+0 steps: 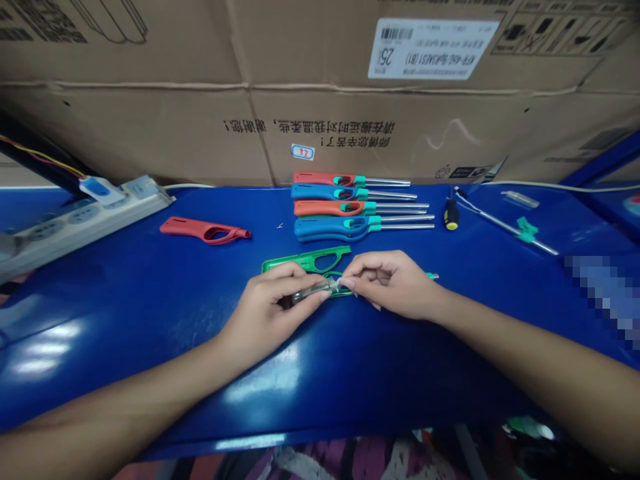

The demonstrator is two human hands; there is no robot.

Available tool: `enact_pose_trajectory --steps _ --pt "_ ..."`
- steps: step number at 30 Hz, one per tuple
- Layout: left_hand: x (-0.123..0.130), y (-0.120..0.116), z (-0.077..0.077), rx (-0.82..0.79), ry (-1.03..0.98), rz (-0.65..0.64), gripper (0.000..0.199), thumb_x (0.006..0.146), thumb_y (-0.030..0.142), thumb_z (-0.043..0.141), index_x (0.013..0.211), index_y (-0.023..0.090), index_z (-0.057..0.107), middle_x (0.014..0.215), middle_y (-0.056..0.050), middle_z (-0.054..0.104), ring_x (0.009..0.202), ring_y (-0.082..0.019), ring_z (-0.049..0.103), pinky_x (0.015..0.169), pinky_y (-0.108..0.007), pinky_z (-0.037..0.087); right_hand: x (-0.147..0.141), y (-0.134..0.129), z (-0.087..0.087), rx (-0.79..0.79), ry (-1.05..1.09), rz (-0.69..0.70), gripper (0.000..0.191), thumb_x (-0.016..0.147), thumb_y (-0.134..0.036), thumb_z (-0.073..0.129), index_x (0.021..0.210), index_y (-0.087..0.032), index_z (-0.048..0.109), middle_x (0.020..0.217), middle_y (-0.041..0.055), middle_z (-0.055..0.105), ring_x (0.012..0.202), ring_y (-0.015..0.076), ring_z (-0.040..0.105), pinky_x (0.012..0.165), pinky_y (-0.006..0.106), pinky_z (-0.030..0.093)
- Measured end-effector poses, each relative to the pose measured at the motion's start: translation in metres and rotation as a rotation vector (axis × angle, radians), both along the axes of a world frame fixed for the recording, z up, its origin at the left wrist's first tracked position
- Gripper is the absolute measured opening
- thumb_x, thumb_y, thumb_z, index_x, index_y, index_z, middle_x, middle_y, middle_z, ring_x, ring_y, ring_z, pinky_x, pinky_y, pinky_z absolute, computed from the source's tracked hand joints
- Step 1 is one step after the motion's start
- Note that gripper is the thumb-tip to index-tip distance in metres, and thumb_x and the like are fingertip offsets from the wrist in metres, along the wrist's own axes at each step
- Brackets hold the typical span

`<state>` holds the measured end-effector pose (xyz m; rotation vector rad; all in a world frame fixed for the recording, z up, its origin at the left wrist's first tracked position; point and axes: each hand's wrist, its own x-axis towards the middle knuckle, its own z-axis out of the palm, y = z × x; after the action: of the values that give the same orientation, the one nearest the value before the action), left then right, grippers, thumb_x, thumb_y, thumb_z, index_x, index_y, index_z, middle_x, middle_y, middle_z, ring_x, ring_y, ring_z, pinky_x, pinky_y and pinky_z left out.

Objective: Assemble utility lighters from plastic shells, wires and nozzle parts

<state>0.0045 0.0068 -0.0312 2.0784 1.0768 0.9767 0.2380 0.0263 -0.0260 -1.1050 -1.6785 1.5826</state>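
Clasped between the thumb and fingers of my left hand [280, 300] is a clear lighter tank [311, 291], its end pointing right. My right hand [393, 283] pinches a small whitish piece at the tip of that tank; the piece is too small to make out well. Just beyond the fingers lies a green lighter shell half [307, 259] with its hollow side up. Another green part [345, 291] shows under and between my hands, partly hidden by them.
Several assembled lighters [330, 229] lie stacked behind. A red shell [205, 230] and a power strip [85, 220] are at left. A screwdriver [451, 215], a metal rod with green trigger [527, 230] and a clear tank [521, 199] lie right. Cardboard [175, 133] stands behind.
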Motion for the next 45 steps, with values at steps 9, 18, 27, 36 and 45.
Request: enact_pose_trajectory --steps 9,18,27,36,45 --pt "0.0033 -0.0031 -0.0027 0.001 -0.028 -0.004 0.019 0.092 0.023 0.070 0.110 0.021 0.078 0.080 -0.001 0.065 0.067 -0.010 0.058 0.057 -0.020 0.045 -0.0045 -0.0030 0.0006 0.054 -0.002 -0.029 0.026 0.084 -0.039 0.074 0.085 -0.015 0.067 0.060 -0.0041 0.056 0.045 0.0051 0.044 0.040 0.020 0.032" --pt "0.0009 0.0012 -0.0006 0.045 -0.001 0.008 0.020 0.090 0.027 0.073 0.109 0.022 0.078 0.085 -0.002 0.068 0.063 -0.009 0.057 0.053 -0.020 0.044 -0.0009 0.0024 0.0002 0.048 0.043 0.005 0.024 0.085 -0.039 0.072 0.088 -0.015 0.067 0.060 -0.0051 0.055 0.048 0.0059 0.044 0.044 0.021 0.033" --pt "0.0023 0.0004 -0.0003 0.097 0.014 -0.013 0.022 0.090 0.022 0.073 0.111 0.022 0.078 0.083 -0.001 0.066 0.066 -0.009 0.057 0.057 -0.020 0.046 -0.0028 0.0028 -0.0035 0.111 -0.062 -0.007 0.027 0.088 -0.042 0.068 0.086 -0.015 0.070 0.070 0.0006 0.064 0.058 0.0096 0.052 0.055 0.024 0.043" --pt "0.0004 0.0019 -0.0007 0.029 0.001 0.021 0.020 0.091 0.027 0.071 0.109 0.022 0.078 0.083 -0.001 0.067 0.060 -0.008 0.055 0.052 -0.020 0.042 -0.0003 0.0023 -0.0017 0.088 0.021 0.001 0.024 0.086 -0.039 0.070 0.087 -0.015 0.068 0.065 -0.0029 0.056 0.054 0.0074 0.045 0.049 0.022 0.036" --pt "0.0023 0.0007 -0.0025 -0.042 -0.023 0.012 0.019 0.093 0.029 0.070 0.108 0.022 0.079 0.083 -0.003 0.069 0.070 -0.012 0.061 0.058 -0.023 0.046 -0.0033 0.0008 -0.0030 0.149 -0.043 -0.002 0.025 0.087 -0.041 0.069 0.086 -0.016 0.069 0.070 -0.0007 0.058 0.059 0.0096 0.047 0.053 0.024 0.037"
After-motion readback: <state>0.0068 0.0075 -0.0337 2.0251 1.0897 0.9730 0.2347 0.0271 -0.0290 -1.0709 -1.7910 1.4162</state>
